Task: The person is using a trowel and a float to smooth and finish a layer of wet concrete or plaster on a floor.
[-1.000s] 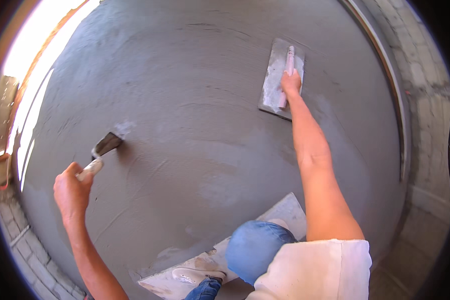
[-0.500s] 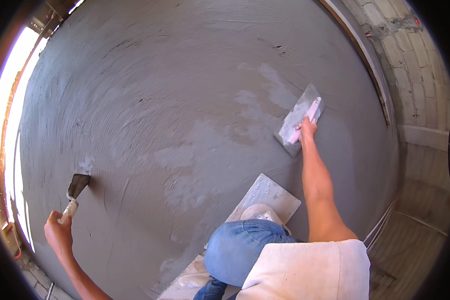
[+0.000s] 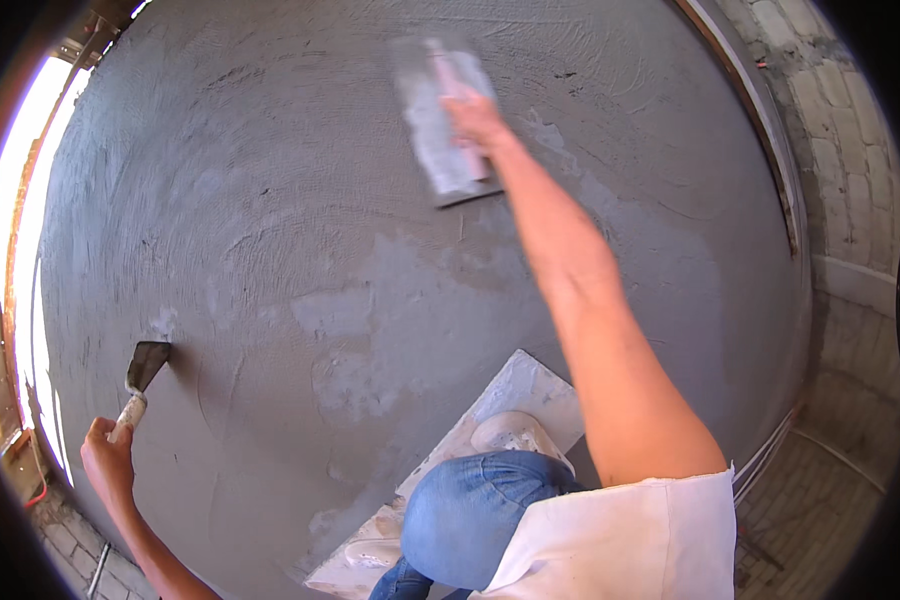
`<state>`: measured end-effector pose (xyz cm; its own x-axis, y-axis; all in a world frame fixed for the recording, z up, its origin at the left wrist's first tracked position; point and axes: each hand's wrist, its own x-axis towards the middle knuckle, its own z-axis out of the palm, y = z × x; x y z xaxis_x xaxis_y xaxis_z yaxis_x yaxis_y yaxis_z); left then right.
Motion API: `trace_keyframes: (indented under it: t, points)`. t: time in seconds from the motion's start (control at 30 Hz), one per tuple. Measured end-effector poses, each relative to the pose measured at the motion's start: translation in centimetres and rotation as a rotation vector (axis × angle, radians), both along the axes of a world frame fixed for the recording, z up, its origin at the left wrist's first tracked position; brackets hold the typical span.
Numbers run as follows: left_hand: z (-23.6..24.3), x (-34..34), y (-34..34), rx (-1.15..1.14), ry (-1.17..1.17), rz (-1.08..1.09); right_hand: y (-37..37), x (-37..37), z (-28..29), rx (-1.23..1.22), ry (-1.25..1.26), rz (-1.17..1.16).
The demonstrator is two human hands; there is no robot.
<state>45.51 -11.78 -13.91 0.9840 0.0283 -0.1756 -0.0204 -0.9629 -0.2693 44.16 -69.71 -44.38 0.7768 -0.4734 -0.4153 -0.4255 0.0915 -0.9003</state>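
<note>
My right hand (image 3: 477, 118) grips the pale handle of a rectangular finishing trowel (image 3: 428, 140), smeared grey and blurred by motion. Its blade lies over the grey wet cement (image 3: 300, 230), far ahead of me with the arm stretched out. At the lower left, my left hand (image 3: 108, 455) is closed round the handle of a small pointing trowel (image 3: 148, 366). That blade's dark end rests on or just above the cement, beside a lighter smudge. Below, my jeans-clad knee (image 3: 470, 520) is over a cement-stained white board (image 3: 520, 380) with a rounded raised part.
A second pale board (image 3: 355, 560) lies at the lower left of my knee. A long edge strip (image 3: 740, 100) borders the cement on the right, before a block wall (image 3: 845, 150). Pale cables (image 3: 770, 450) run at lower right. Bright light enters along the left edge.
My right hand has swept the finishing trowel forward and to the left across the cement, its tilt swinging leftward. The left hand and pointing trowel have barely shifted.
</note>
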Motion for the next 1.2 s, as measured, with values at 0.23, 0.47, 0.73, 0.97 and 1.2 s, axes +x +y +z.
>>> trace_keyframes:
  t: [0.23,0.47,0.73,0.97,1.2]
  points:
    - [0.7,-0.2,-0.8,0.018,-0.018,-0.022,24.9,4.7,2.2,0.020,-0.159,0.649]
    - [0.4,-0.3,-2.0,0.034,-0.001,0.122,31.5,1.0,2.2,-0.345,-0.144,0.756]
    - [0.5,0.0,-0.4,-0.001,0.008,0.058,3.3,-7.4,-0.3,-0.706,0.083,0.033]
    - [-0.7,0.9,1.3,-0.046,0.012,0.015,-7.1,-29.4,0.8,-0.388,0.340,-0.622]
    - [0.8,1.2,3.0,-0.016,0.044,0.064,-6.5,-34.7,-0.4,0.154,0.044,-0.745]
